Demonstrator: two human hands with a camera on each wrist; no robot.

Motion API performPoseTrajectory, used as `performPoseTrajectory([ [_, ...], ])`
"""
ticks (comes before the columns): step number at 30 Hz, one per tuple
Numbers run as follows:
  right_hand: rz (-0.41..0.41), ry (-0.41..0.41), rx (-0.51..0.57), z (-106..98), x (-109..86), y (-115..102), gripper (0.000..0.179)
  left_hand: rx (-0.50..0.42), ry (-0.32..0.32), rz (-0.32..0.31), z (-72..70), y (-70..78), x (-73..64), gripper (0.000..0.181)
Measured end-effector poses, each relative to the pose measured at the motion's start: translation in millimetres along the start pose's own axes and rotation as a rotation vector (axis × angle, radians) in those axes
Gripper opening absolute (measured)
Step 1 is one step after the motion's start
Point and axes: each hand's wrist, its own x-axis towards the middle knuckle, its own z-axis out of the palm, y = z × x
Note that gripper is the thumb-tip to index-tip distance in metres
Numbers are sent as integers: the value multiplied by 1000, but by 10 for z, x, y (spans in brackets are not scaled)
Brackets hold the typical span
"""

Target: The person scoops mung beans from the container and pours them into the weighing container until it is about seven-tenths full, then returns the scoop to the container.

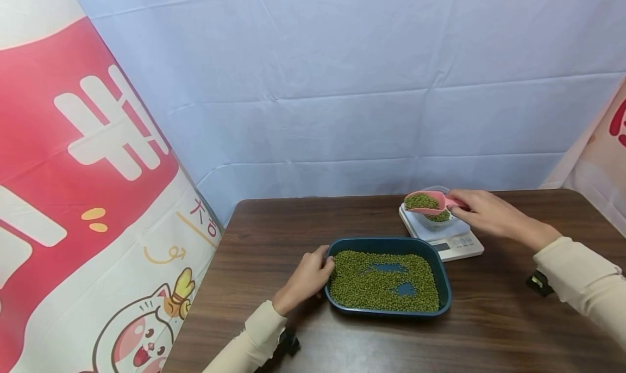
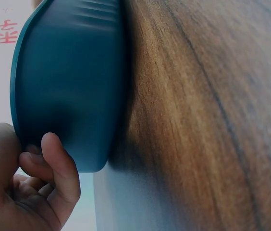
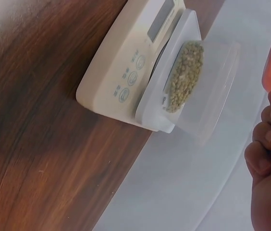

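Observation:
My right hand (image 1: 481, 212) grips the handle of a pink scoop (image 1: 442, 200) filled with green mung beans (image 1: 421, 201). The scoop hangs above a clear plastic bowl (image 3: 215, 91), which stands on a white kitchen scale (image 1: 462, 246) and has a layer of beans inside. With thumb and fingers my left hand (image 1: 307, 275) holds the left rim of a dark blue tray (image 1: 386, 243). Mung beans cover most of the tray, with bare patches showing its bottom. In the left wrist view, curled fingers (image 2: 61, 168) meet the tray's outer wall.
All of this stands on a dark wood table (image 1: 279, 221). The scale sits near the table's back edge, just behind the tray's right corner. A pale cloth (image 1: 342, 128) hangs behind, and a printed red and white cloth (image 1: 44, 144) hangs at the left.

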Motion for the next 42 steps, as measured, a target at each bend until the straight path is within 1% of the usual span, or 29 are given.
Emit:
performPoseTrajectory([
  [4, 13, -3, -10, -8, 7, 48, 21, -1, 1, 11, -1, -1, -3, 50],
  [12, 40, 20, -10, -28, 1, 129, 18, -12, -1, 5, -3, 8, 4, 51],
  [20, 74, 15, -9, -36, -24, 213, 14, -5, -6, 3, -6, 14, 13, 51],
  [27, 58, 63, -13, -17, -52, 301, 8, -11, -5, 6, -7, 10, 12, 50],
  [37, 81, 46, -12, -5, -65, 337, 14, -9, -6, 13, -1, -5, 6, 49],
  [42, 84, 54, -21, 1, -97, 366, 10, -4, -4, 10, 3, -10, 6, 49],
])
